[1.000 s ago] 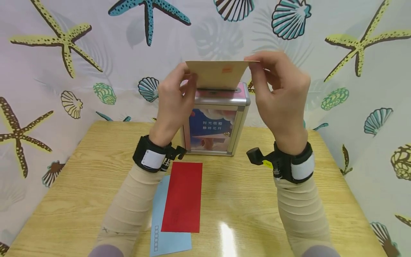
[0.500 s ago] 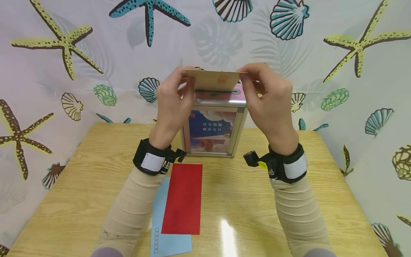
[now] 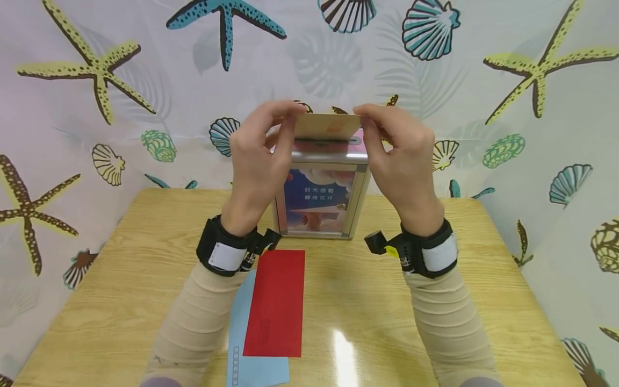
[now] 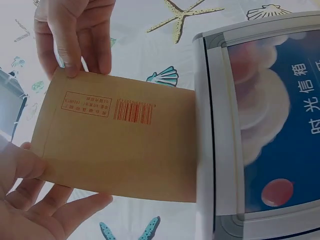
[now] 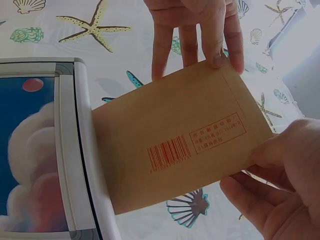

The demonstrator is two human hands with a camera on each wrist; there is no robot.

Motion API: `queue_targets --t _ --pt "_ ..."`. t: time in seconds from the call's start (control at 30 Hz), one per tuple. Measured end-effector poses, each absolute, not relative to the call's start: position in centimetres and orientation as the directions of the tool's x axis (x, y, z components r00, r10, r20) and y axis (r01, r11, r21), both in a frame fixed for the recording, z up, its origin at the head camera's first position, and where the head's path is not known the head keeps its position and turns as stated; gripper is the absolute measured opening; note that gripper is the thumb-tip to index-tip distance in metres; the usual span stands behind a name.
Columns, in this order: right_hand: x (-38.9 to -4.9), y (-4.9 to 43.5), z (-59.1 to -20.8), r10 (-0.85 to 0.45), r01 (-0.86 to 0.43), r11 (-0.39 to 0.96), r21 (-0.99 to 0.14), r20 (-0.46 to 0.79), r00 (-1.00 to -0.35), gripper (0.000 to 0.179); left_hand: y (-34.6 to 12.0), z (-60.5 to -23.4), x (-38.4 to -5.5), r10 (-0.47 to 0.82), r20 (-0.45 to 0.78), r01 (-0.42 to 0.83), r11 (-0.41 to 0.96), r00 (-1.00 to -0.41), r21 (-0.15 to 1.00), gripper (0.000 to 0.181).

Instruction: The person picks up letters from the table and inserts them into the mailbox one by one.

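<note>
A brown paper envelope [image 3: 326, 127] stands upright over the slotted pink top of a mailbox [image 3: 316, 201], held at its two upper corners. My left hand [image 3: 263, 156] pinches one corner between thumb and fingers, and my right hand [image 3: 398, 161] pinches the other. In the left wrist view, a red barcode and a boxed stamp mark the envelope [image 4: 125, 140]; its lower edge meets the box top. From the right wrist view the envelope [image 5: 175, 145] also reaches the box's edge. How deep its lower end sits in the slot is hidden.
A red envelope [image 3: 275, 303] lies partly over a light blue envelope [image 3: 256, 371] on the wooden table [image 3: 377, 322], in front of the mailbox. Behind the table hangs a white cloth [image 3: 329, 80] printed with starfish and shells.
Both hands have come down with the brown envelope, so less of it shows above the box. My right hand has also moved left, closer to my left hand.
</note>
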State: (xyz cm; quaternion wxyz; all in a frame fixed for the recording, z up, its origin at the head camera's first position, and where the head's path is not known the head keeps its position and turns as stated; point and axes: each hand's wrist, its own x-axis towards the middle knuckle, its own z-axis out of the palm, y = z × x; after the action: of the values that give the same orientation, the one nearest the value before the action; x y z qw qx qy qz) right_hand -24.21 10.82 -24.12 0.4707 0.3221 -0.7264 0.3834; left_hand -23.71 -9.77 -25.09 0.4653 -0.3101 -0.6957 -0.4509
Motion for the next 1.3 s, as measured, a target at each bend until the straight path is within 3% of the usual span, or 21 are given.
queue_targets --t 0.27,0.5,0.7,0.8,1.07,1.3 --pt "-24.7 10.1 -25.0 -0.112 -0.853 0.469 -0.228 0.943 -0.314 0.020 -10.2 -25.8 -23.7 0.029 0.903 0.813 0.448 -0.428 0.371 0.016" --pt "-25.3 10.1 -26.0 -0.113 -0.834 0.497 -0.242 0.934 -0.338 0.020 -10.0 -25.6 -23.1 0.105 0.926 0.805 0.535 -0.364 0.256 0.019" --pt "-26.0 10.5 -26.5 -0.197 -0.821 0.537 -0.193 0.918 -0.345 0.018 -10.0 -26.1 -23.6 0.117 0.911 0.792 0.547 -0.395 0.273 0.021" --pt "-26.4 10.6 -26.7 -0.226 -0.813 0.554 -0.179 0.908 -0.353 0.017 -10.0 -26.5 -23.9 0.131 0.891 0.778 0.552 -0.435 0.299 0.021" --pt "-27.5 10.7 -28.0 -0.233 -0.781 0.583 -0.223 0.875 -0.424 0.019 -10.0 -27.4 -24.2 0.185 0.731 0.650 0.630 -0.656 0.425 0.026" --pt "-28.0 10.4 -28.6 -0.224 -0.752 0.603 -0.267 0.848 -0.481 0.014 -10.0 -27.8 -24.6 0.237 0.658 0.608 0.674 -0.715 0.419 0.041"
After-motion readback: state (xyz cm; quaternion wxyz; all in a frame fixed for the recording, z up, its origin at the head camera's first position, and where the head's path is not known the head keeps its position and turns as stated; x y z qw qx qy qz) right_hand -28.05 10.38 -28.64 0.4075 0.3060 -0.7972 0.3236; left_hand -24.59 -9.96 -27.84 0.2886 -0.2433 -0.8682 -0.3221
